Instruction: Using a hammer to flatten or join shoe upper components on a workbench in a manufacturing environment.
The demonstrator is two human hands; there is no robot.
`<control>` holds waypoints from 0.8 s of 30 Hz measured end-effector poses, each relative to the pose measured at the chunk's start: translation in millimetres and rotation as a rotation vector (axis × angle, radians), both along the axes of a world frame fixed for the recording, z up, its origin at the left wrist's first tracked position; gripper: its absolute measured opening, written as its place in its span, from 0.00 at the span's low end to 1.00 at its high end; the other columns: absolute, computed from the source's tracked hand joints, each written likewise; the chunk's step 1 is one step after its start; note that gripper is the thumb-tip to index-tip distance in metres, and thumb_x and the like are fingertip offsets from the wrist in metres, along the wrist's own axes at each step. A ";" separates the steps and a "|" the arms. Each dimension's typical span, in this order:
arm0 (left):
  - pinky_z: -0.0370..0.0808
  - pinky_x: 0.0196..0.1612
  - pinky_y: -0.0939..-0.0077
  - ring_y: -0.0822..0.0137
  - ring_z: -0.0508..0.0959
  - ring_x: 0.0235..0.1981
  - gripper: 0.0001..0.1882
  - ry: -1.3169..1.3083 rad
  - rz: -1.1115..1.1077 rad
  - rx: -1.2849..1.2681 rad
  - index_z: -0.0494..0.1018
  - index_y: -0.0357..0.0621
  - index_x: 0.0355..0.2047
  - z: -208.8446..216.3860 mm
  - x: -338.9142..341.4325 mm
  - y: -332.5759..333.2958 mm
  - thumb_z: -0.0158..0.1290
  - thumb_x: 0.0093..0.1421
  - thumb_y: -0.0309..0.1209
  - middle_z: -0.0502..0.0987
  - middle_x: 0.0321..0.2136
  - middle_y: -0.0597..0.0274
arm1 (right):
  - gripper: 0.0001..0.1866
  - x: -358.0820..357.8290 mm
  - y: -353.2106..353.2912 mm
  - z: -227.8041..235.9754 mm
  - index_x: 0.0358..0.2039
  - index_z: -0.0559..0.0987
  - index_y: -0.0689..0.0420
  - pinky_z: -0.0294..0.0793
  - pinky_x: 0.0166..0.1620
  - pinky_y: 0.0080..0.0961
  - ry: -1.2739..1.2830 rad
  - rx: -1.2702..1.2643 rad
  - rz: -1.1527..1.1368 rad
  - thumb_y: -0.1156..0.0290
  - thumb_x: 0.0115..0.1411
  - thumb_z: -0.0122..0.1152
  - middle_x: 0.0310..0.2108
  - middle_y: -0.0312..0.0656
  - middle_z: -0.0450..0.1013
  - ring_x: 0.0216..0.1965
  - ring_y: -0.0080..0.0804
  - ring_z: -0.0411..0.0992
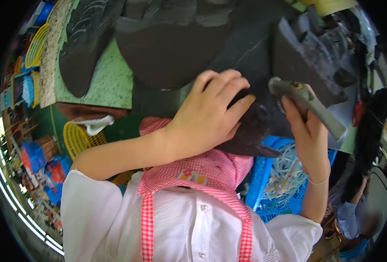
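In my right hand (305,131) is a hammer (322,111), its grey metal head across the fingers and its handle mostly hidden by the hand. My left hand (217,107) bends over a dark, leather-like piece (256,131) at the near edge of the work surface, its fingers curled on it. The hammer head is just right of the left fingertips, apart from them. Beyond the left hand spread large dark pieces with rounded ends (167,52), with glossy strips across their far parts. Another dark pointed piece (82,65) lies at the far left.
A stack of dark pieces (296,56) with grey glossy strips stands at the far right. Below the table edge, a blue basket (259,174) holds pale tangled strings (285,174). A yellow basket (75,139) is at lower left. Another person's arm (359,192) shows at right.
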State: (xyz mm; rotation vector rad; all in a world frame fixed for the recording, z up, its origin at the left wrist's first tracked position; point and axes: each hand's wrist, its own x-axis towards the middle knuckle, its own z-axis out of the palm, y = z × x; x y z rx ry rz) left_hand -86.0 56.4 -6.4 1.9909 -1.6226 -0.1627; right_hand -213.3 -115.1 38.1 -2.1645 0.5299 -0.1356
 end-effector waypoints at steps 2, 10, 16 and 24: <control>0.66 0.48 0.60 0.56 0.70 0.46 0.22 0.029 -0.061 -0.070 0.71 0.45 0.40 1.5 2.5 -1.3 0.61 0.41 0.26 0.67 0.48 0.57 | 0.12 6.7 -11.8 6.4 0.45 0.74 0.63 0.60 0.24 0.17 -0.024 0.352 -0.348 0.74 0.61 0.57 0.27 0.28 0.68 0.24 0.12 0.60; 0.70 0.44 0.69 0.59 0.75 0.36 0.14 -0.509 0.313 -0.376 0.72 0.45 0.37 39.5 154.6 2.2 0.56 0.47 0.23 0.75 0.38 0.59 | 0.19 -10.7 -168.9 -14.2 0.39 0.73 0.63 0.72 0.35 0.24 -0.158 -0.573 -0.404 0.63 0.53 0.66 0.31 0.44 0.77 0.30 0.30 0.76; 0.71 0.42 0.69 0.60 0.74 0.37 0.11 0.002 -0.037 -0.381 0.71 0.45 0.31 26.5 71.0 -91.2 0.60 0.49 0.33 0.75 0.31 0.62 | 0.29 22.0 -160.9 -21.9 0.37 0.71 0.65 0.72 0.39 0.29 0.129 -0.675 -0.372 0.56 0.45 0.72 0.29 0.50 0.73 0.31 0.40 0.74; 0.70 0.39 0.65 0.56 0.69 0.36 0.28 0.113 -0.100 -0.222 0.63 0.43 0.35 -4.9 18.9 -124.6 0.67 0.41 0.41 0.67 0.32 0.59 | 0.16 -4.8 -90.1 -0.5 0.39 0.74 0.64 0.73 0.38 0.19 -0.066 0.475 -0.366 0.77 0.50 0.67 0.34 0.36 0.75 0.33 0.20 0.72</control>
